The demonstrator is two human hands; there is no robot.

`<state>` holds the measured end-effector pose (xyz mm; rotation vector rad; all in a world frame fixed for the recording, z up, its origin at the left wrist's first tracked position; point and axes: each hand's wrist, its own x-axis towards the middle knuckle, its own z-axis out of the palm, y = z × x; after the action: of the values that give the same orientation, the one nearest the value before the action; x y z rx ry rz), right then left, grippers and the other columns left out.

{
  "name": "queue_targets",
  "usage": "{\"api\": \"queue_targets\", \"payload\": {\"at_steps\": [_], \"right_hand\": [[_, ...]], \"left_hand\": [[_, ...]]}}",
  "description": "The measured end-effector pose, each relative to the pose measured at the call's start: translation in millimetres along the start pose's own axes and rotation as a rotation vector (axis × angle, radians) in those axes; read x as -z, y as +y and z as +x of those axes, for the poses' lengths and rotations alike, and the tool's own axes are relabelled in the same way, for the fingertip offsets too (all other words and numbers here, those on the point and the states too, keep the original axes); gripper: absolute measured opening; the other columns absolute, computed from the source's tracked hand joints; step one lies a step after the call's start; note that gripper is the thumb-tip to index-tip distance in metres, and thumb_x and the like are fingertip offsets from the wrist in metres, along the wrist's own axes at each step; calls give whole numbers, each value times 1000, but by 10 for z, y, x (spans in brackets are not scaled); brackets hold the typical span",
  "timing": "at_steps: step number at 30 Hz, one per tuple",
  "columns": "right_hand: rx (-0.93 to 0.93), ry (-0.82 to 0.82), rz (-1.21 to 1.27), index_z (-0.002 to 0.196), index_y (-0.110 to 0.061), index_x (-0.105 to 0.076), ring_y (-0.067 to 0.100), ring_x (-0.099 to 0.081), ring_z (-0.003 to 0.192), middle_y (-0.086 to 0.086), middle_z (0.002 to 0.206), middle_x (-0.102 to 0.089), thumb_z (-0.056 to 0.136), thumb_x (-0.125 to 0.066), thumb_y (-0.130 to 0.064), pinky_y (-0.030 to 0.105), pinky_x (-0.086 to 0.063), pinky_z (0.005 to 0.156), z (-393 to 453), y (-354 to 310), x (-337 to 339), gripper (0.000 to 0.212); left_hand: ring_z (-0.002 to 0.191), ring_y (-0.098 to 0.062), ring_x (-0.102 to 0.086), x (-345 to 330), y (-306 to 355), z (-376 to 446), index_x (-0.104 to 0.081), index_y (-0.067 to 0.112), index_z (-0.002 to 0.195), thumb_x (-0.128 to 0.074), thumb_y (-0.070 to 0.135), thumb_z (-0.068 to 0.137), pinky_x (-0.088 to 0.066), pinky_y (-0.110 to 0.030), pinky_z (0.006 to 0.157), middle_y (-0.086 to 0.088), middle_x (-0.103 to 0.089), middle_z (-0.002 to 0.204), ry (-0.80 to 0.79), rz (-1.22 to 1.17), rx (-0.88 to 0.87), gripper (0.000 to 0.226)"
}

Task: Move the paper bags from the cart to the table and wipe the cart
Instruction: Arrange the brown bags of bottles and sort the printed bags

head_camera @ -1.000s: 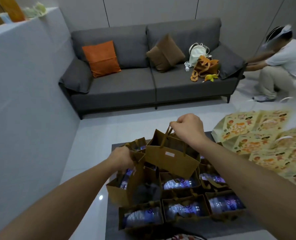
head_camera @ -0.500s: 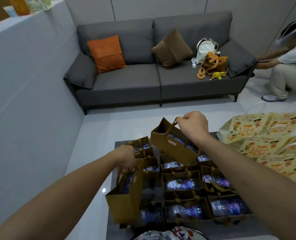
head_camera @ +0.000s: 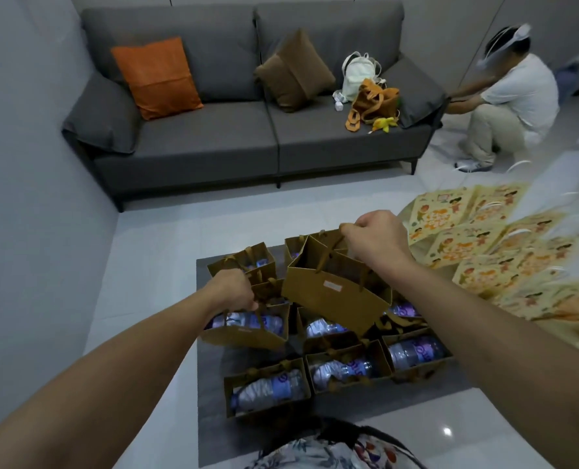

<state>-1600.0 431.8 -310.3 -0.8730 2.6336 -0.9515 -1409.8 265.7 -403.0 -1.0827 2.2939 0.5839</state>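
Note:
Several small brown paper bags, each with a water bottle inside, stand in rows on the grey cart top (head_camera: 210, 384). My right hand (head_camera: 376, 236) is closed on the handles of one brown bag (head_camera: 332, 292), which hangs tilted above the others. My left hand (head_camera: 234, 287) grips the handles of a second brown bag (head_camera: 247, 330) at the left side of the cart, lifted slightly. The nearest row holds bags such as the front bag (head_camera: 267, 390).
Yellow cartoon-print bags (head_camera: 491, 252) lie spread over the table at right. A grey sofa (head_camera: 213, 137) with cushions and bags stands ahead. A person in white (head_camera: 511, 106) crouches at far right. A grey wall (head_camera: 27, 198) runs along the left.
The bag in my left hand has swung from hanging edge-on to facing me with its bottle showing. The bag in my right hand has tilted and shifted slightly nearer.

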Motion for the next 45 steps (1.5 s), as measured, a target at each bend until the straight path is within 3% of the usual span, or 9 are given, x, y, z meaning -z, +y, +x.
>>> {"api": "queue_targets", "payload": {"at_steps": [11, 17, 23, 27, 30, 34, 38, 41, 45], "right_hand": [[-62, -20, -55, 55, -5, -62, 16, -41, 46, 0, 46, -45, 91, -66, -34, 27, -29, 49, -137, 316, 25, 46], [-104, -33, -88, 51, -12, -56, 18, -43, 48, 0, 46, -43, 91, -65, -28, 27, -28, 48, -140, 382, 16, 44], [-142, -52, -127, 51, -14, -52, 16, -40, 46, -1, 46, -42, 92, -63, -30, 26, -24, 47, -123, 496, 108, 45], [-110, -75, -123, 53, -13, -54, 17, -44, 50, -1, 49, -44, 92, -63, -31, 27, -24, 47, -33, 462, 205, 44], [-48, -115, -117, 59, -15, -61, 15, -51, 56, -2, 54, -53, 90, -65, -32, 26, -28, 49, 83, 400, 278, 36], [43, -171, -67, 72, -20, -69, 10, -56, 67, -4, 66, -60, 83, -67, -24, 25, -37, 53, 314, 425, 410, 12], [111, -266, 72, 78, -22, -70, 11, -63, 74, -4, 73, -66, 81, -71, -20, 27, -49, 63, 703, 735, 584, 4], [52, -320, 195, 101, -25, -71, 7, -66, 86, -9, 91, -71, 83, -72, -13, 26, -56, 73, 1124, 1200, 727, 21], [-105, -325, 11, 109, -26, -67, 15, -65, 91, -4, 99, -68, 81, -67, -5, 26, -51, 69, 1658, 2134, 650, 36]], "left_hand": [[93, -15, -65, -185, 157, 256, -72, 17, 103, -67, 42, 92, -55, -29, 78, 1, -68, 98, -53, 78, -49, 28], [105, -19, -62, -363, 190, 253, -71, 15, 111, -66, 25, 95, -54, -37, 96, -4, -67, 111, -126, -101, -80, 20], [105, -20, -62, -295, 383, 231, -70, 13, 113, -67, 35, 95, -53, -39, 96, -4, -67, 113, -116, -224, -132, 29], [131, -23, -50, -18, 811, 138, -45, 22, 147, -82, 28, 83, -46, -38, 104, -3, -49, 146, 10, -507, -271, 74], [144, -22, -34, 183, 1243, 88, -32, 30, 154, -89, 27, 73, -35, -47, 117, 3, -35, 158, 66, -520, -444, 100], [121, -18, -57, 316, 1811, 141, -54, 33, 139, -78, 22, 84, -51, -40, 101, 5, -62, 130, 229, -613, -562, 61], [85, -23, -70, 397, 2256, 296, -71, 30, 101, -60, 1, 89, -62, -45, 72, -3, -72, 87, 398, -855, -369, 34], [81, -18, -71, 461, 2483, 467, -70, 31, 89, -59, 17, 99, -64, -38, 70, 2, -71, 86, 461, -954, -252, 21], [80, -16, -70, 524, 2631, 684, -69, 30, 97, -56, 22, 102, -64, -41, 74, 3, -70, 88, 538, -976, -120, 16]]}}
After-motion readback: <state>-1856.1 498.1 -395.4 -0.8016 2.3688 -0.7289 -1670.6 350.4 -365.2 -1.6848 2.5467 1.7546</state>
